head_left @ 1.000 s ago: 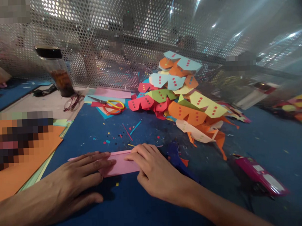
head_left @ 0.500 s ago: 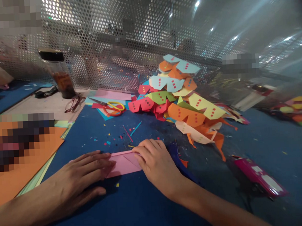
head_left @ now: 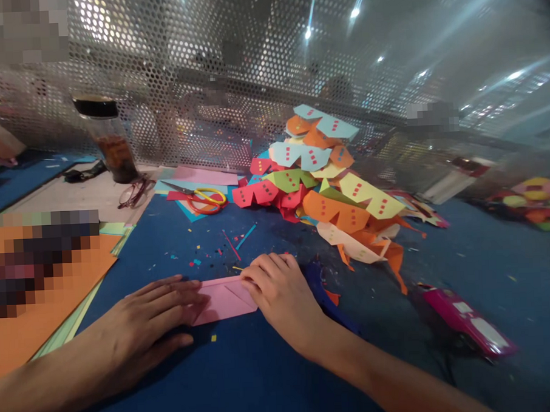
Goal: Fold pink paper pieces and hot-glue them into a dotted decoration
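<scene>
A folded sheet of pink paper (head_left: 222, 300) lies on the blue table between my two hands, with a narrow folded strip along its far edge and a diagonal crease near its right end. My left hand (head_left: 154, 314) rests flat over the paper's left end, fingers stretched out and thumb apart. At the right end, the curled fingers of my right hand (head_left: 276, 297) pinch the paper at its far corner. The paper's ends are hidden under both hands.
Scissors (head_left: 206, 197) lie on coloured paper at the back. Behind to the right rises a pile of folded paper shapes (head_left: 334, 212). A bottle (head_left: 111, 146), glasses (head_left: 133, 193), orange sheets (head_left: 78, 281) and a magenta packet (head_left: 466, 320) surround the work spot. Paper scraps litter the table.
Both hands and the pink paper stay almost in place. The camera view has shifted slightly.
</scene>
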A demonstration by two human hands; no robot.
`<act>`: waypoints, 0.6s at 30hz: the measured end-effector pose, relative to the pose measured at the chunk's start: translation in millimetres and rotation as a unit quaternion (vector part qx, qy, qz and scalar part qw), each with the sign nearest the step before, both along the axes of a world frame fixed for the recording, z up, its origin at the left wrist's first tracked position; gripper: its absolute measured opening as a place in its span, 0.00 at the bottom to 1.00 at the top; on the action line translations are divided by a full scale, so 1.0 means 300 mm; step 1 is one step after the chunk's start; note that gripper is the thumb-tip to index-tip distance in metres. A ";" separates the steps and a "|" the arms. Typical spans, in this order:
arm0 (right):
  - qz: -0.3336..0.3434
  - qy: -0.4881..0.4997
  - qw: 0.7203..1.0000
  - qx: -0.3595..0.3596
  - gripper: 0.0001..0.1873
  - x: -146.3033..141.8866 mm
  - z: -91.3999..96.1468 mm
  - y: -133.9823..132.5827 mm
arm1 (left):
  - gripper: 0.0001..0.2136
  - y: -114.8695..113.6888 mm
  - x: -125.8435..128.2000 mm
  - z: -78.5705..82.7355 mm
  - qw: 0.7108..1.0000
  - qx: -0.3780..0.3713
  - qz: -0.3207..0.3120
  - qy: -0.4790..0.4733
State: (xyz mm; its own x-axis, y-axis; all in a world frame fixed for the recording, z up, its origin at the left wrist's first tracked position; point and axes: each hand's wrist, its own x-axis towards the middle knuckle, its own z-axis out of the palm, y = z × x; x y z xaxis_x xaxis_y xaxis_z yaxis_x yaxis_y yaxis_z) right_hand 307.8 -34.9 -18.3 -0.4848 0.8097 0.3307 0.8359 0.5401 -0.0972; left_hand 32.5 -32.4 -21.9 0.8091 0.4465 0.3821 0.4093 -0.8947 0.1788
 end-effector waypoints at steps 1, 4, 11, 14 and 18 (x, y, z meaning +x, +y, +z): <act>0.000 0.003 1.000 0.001 0.05 -0.001 0.000 0.000 | 0.14 -0.001 0.000 -0.003 1.000 -0.004 0.001 -0.009; 0.002 -0.012 1.000 0.005 0.05 -0.002 0.003 0.002 | 0.13 -0.001 -0.001 -0.015 1.000 -0.007 0.003 -0.030; -0.005 -0.009 1.000 -0.005 0.03 -0.006 0.003 0.006 | 0.14 0.000 -0.008 -0.040 0.999 -0.034 0.016 -0.035; -0.005 -0.003 1.000 -0.006 0.01 -0.006 0.000 0.005 | 0.14 -0.003 -0.009 -0.044 0.997 -0.048 0.019 -0.049; -0.006 -0.021 1.000 0.001 0.03 -0.006 -0.001 0.006 | 0.15 -0.005 -0.008 -0.046 0.996 -0.070 0.020 -0.049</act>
